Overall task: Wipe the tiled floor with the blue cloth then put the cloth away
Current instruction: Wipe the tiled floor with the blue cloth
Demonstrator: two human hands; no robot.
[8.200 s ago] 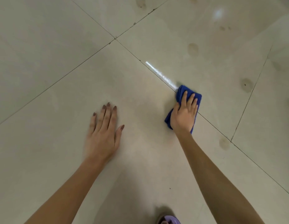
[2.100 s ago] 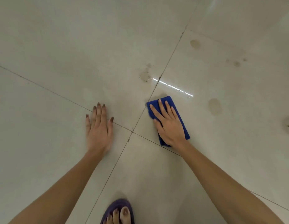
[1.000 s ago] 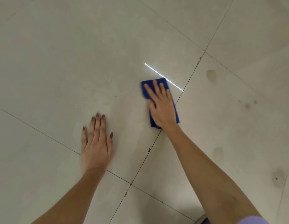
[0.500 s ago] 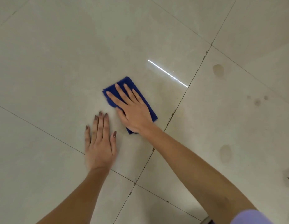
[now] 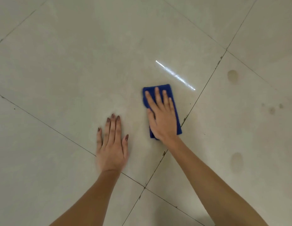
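- Head view: the blue cloth [image 5: 168, 87], folded into a flat rectangular pad, is laid on the large centre tile of the tiled floor [image 5: 68, 70]. Its near right corner touches the grout joint [image 5: 199, 95] at that tile's right edge.
- The right hand [image 5: 161, 116] is pressed flat on the cloth with the fingers straight and slightly spread, and nothing is gripped. Pressure is thereby spread over the whole pad.
- The left hand [image 5: 111, 147] is laid flat on bare tile just beside the cloth, with the fingers straight and close together. It is judged to serve as a body support.
- Brownish stains [image 5: 232, 75] are seen on the tiles beyond the joint, well apart from the cloth. Wiping is judged unfinished, and the cloth is not yet put away.
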